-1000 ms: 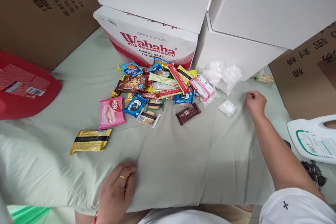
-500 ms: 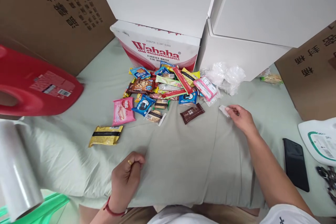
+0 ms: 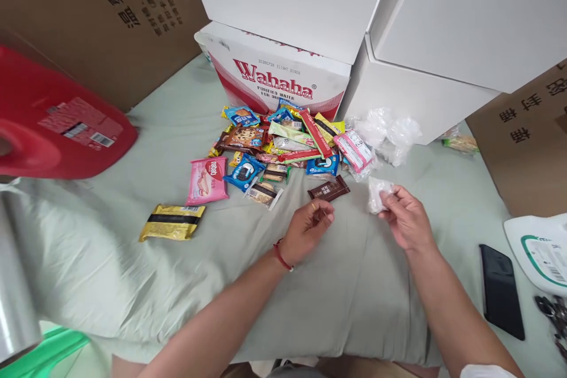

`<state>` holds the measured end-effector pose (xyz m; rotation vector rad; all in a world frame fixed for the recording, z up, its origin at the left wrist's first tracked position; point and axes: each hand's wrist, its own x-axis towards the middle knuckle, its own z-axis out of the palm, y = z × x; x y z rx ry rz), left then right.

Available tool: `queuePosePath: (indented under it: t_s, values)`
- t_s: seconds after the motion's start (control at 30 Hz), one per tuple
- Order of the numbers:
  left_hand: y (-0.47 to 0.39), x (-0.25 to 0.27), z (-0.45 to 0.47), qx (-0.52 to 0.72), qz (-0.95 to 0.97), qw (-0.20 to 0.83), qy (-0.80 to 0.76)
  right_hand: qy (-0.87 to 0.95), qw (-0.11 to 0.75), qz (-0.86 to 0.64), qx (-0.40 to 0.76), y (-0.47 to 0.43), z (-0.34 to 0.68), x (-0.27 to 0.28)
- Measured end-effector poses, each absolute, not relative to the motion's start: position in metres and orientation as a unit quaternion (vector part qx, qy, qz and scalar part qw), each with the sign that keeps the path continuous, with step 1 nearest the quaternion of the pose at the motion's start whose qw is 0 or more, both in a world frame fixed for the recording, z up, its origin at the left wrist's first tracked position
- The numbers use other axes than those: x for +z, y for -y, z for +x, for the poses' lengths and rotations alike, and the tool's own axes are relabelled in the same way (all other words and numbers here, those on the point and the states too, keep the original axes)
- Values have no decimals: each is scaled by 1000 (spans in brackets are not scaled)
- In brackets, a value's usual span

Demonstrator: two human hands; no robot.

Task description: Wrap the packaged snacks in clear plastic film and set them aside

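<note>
Pinched between the fingertips of my right hand (image 3: 407, 218) is a small crumpled clear plastic bag (image 3: 377, 194), raised above the cloth. My left hand (image 3: 309, 227), wearing a ring and a red bracelet, is to the left of the bag, its fingers loosely curled with a gap to the thumb and nothing seen in them. Just beyond its fingers lies a dark brown snack packet (image 3: 330, 188). Behind is a heap of wrapped snacks (image 3: 287, 139). A pink wafer packet (image 3: 207, 181) and a gold packet with a black band (image 3: 172, 222) lie to the left.
A Wahaba-style white and red water carton (image 3: 279, 74) stands behind the heap, beside crumpled clear plastic bags (image 3: 390, 133). A red jug (image 3: 66, 124) is on the left. On the right are a black phone (image 3: 500, 289), a white bottle (image 3: 540, 254) and keys (image 3: 551, 313).
My left hand has moved right and forward from the front of the cloth, its fist loosening. My right hand has lifted the plastic bag, which now shows more fully.
</note>
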<state>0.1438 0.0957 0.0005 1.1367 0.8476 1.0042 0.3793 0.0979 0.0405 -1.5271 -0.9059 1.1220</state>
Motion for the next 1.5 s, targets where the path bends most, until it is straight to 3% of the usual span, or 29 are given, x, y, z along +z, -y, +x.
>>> queuePosePath:
  t_s: [0.2,0.27,0.37,0.47,0.57,0.7,0.8,0.93,1.1,1.2,1.27,1.4,1.5]
  values:
    - [-97,0,139,407,482,677,-378,364,494,-556,561,-82,317,16]
    - [-99,-3,140,412,472,673,-393,415,497,-562,514,-77,316,9]
    - [-99,-8,141,418,447,675,-412,553,521,-549,348,-72,325,8]
    - [-99,-10,140,406,462,673,-412,686,456,-492,283,-71,332,12]
    - [-99,-9,137,396,476,671,-408,646,435,-496,384,-76,338,11]
    - [-99,-6,134,409,472,657,-423,490,503,-518,489,-82,347,8]
    - [-97,-4,133,404,499,636,-429,490,506,-489,515,-78,342,9]
    - [-94,-3,134,393,538,607,-433,560,444,-479,510,-70,326,8]
    - [-95,-6,135,439,428,667,-423,426,500,-521,546,-81,339,1]
    - [-99,-4,135,444,359,697,-434,409,489,-528,562,-87,349,-2]
    - [-101,0,134,442,333,705,-444,482,486,-551,477,-85,350,-3]
    - [-102,3,133,422,329,715,-449,696,441,-532,196,-74,344,4]
    - [-100,3,132,420,341,725,-427,782,387,-471,130,-68,340,10]
